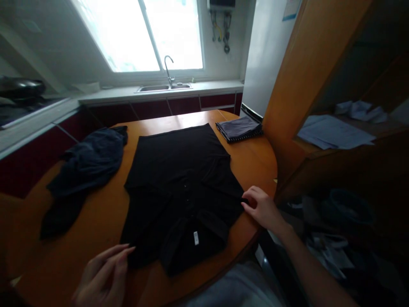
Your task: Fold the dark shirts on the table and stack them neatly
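A black polo shirt (179, 157) lies spread flat on the wooden table (255, 157), its collar and white label turned toward me and its hem at the far side. My right hand (262, 207) pinches the end of the sleeve on the right, near the table's edge. At the near left, my left hand (104, 275) has thumb and fingertips closed on the corner of the other sleeve. Both sleeves are stretched outward from the body of the shirt.
Crumpled dark clothing (92, 160) lies on the table's left side. A folded stack of clothes (241, 128) sits at the far right. Beyond are a counter with a sink (155, 88) and a window. Papers (335, 131) rest on a shelf to the right.
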The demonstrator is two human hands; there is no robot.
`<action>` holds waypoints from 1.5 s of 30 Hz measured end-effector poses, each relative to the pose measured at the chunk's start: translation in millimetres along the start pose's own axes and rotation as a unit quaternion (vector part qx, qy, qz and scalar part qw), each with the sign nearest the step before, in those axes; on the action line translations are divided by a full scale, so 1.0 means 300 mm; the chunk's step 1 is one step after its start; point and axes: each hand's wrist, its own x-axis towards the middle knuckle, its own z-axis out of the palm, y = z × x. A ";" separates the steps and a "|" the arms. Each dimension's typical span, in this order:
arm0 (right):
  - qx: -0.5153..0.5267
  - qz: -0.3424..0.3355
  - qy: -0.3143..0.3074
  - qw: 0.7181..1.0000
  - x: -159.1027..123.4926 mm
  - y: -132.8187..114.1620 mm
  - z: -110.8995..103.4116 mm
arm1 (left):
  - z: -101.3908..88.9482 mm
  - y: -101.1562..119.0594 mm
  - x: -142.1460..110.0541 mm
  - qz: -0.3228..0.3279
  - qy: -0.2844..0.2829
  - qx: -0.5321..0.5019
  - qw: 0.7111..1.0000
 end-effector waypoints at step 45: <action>-0.167 -0.025 -0.123 0.978 0.508 -0.027 0.180 | 0.120 -0.042 0.523 0.019 -0.172 0.071 0.982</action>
